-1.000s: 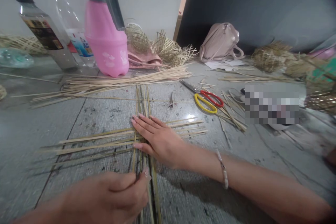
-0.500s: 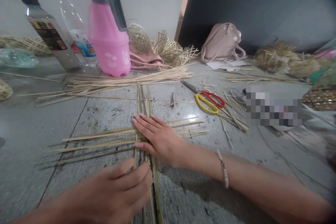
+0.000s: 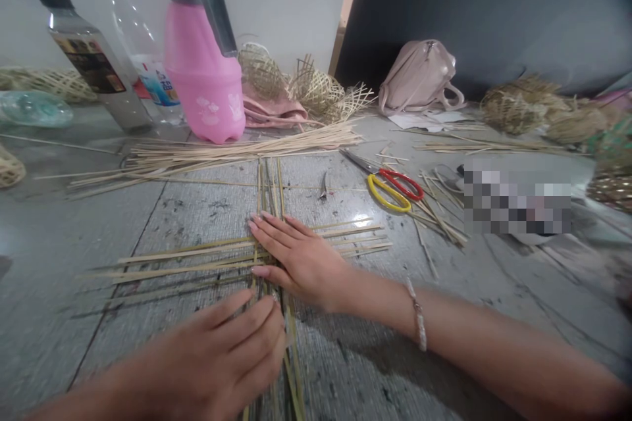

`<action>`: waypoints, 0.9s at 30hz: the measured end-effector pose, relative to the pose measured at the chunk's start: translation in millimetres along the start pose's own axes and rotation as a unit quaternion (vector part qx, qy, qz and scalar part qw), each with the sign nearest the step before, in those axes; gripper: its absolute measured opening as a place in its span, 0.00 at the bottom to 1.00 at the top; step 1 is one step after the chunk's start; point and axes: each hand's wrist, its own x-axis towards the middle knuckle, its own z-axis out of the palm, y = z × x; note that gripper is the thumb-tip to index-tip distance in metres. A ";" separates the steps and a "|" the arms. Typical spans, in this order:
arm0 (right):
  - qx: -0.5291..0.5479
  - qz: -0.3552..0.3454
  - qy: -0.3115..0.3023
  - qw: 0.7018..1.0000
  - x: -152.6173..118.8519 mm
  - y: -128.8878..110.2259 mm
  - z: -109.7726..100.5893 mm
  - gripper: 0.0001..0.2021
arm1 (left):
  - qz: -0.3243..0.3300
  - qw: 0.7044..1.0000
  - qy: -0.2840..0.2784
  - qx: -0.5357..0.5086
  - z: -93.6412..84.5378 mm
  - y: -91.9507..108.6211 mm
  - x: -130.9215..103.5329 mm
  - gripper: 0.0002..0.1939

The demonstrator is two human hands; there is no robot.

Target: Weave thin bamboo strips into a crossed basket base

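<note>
Several thin bamboo strips (image 3: 187,270) lie crosswise over other strips (image 3: 271,191) that run away from me, on the grey tiled surface. My right hand (image 3: 299,260) lies flat over the crossing, its fingers stretched out to the left and a white bracelet on its wrist. Closer to me, my left hand (image 3: 232,355) is bent over the near part of the lengthwise strips, fingers curled and slightly blurred. Its fingertips are at the strips, but which strip they pinch is hidden.
Scissors (image 3: 390,192) with red and yellow handles lie right of the strips, near a small metal clip (image 3: 323,186). Behind are a strip bundle (image 3: 237,148), a pink spray bottle (image 3: 205,79), two upright bottles, woven pieces (image 3: 320,92) and a pink bag (image 3: 417,79).
My left hand has shifted slightly up and left. The near ends of the lengthwise strips have spread and moved a little. My right hand stays in nearly the same place.
</note>
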 end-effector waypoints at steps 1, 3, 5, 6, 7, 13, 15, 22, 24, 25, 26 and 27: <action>-0.001 0.000 0.000 1.000 -0.1 0.0 0.1 0.32 | -0.005 1.000 0.004 -0.001 -1.0 0.1 1.0 0.26; -0.004 0.003 0.001 1.000 -0.5 -0.2 0.3 0.32 | -0.002 1.000 0.008 0.012 -2.6 1.2 1.9 0.26; -0.006 0.011 0.004 1.000 -1.1 -0.6 0.4 0.32 | 0.008 0.999 0.011 0.041 -3.7 3.6 1.3 0.26; -0.006 0.015 0.005 1.000 -1.4 -0.9 0.2 0.32 | 0.011 0.998 0.010 0.058 -3.9 5.0 0.7 0.26; -0.005 0.018 0.004 1.000 -1.7 -1.2 -0.2 0.32 | 0.011 0.997 0.008 0.072 -3.8 6.4 -0.2 0.26; 0.011 0.029 -0.003 1.000 -2.8 -1.7 -3.0 0.34 | -0.001 0.993 0.048 0.112 -0.5 10.6 -4.1 0.24; 0.010 0.029 -0.001 1.000 -2.8 -1.4 -2.7 0.33 | -0.011 0.992 0.056 0.112 1.2 10.9 -3.9 0.22; -0.015 0.024 0.013 1.000 -1.4 -0.9 1.5 0.31 | -0.085 0.992 0.032 0.084 7.3 14.1 -0.5 0.15; -0.026 0.017 0.019 0.999 -0.9 -0.6 2.5 0.29 | -0.086 0.991 0.026 0.094 6.8 14.7 1.4 0.18; -0.030 0.014 0.021 0.999 -0.8 -0.5 2.9 0.28 | -0.089 0.990 0.027 0.105 6.2 14.8 2.4 0.18; -0.033 0.011 0.021 0.999 -0.7 -0.3 3.3 0.27 | -0.093 0.989 0.030 0.113 5.6 14.9 3.2 0.19; -0.035 0.011 0.021 0.999 -0.5 -0.1 3.5 0.27 | -0.094 0.988 0.030 0.118 5.1 14.9 3.8 0.19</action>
